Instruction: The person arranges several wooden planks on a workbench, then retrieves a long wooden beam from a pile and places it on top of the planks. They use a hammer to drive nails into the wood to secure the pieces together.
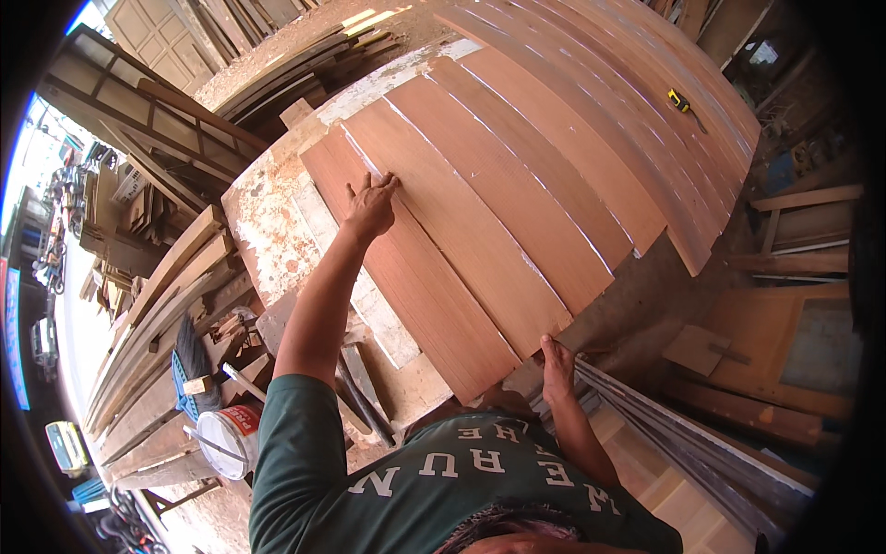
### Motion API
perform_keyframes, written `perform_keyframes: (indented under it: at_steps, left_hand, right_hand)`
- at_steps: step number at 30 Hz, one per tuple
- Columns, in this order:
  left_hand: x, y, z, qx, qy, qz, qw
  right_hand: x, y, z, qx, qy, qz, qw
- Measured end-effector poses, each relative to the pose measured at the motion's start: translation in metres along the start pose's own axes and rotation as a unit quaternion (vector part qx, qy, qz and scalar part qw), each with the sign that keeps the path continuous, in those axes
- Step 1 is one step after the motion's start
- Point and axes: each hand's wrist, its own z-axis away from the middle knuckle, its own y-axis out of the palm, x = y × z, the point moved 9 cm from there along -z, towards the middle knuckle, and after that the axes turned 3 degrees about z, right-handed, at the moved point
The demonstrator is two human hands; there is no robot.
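Near set of wood boards [503, 171] lies on the table [275, 226] in front of the person, long edges side by side, w/ white lines along most seams, prob. glue (a guess). L hand [371, 208] is open, palm down, fingers partly spread, resting on the near set by the seam btwn the outer L board & the next; not gripping. R hand [557, 371] is at the near end of the set, thumb against the end edge of a board; can't tell if its fingers curl under. Progress, as judged: boards laid out & roughly lined up, white stuff on the seams = looks done. A 2nd group of boards [604, 97] to the R, also w/ white-lined joints, seems further along, w/ a yellow/blk tape measure [680, 100] on top. Prob. left: near ends look a bit stepped, so some evening up, & seams prob. need closing tight; no clamps seen on the near set. White bucket [224, 441] & blue-backed brush [192, 374] sit off to the L, nr stacked lumber [166, 309].
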Motion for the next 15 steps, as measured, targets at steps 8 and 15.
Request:
perform_keyframes:
  at_steps: [8, 15]
  left_hand:
    - [-0.004, -0.005, 0.002, 0.008, -0.003, -0.011, 1.0]
    - [-0.001, 0.002, 0.005, 0.0, -0.005, -0.01, 1.0]
  right_hand:
    - [0.015, 0.01, 0.008, -0.014, 0.008, -0.039, 0.999]
    - [0.006, 0.011, 0.002, -0.003, 0.006, -0.06, 0.998]
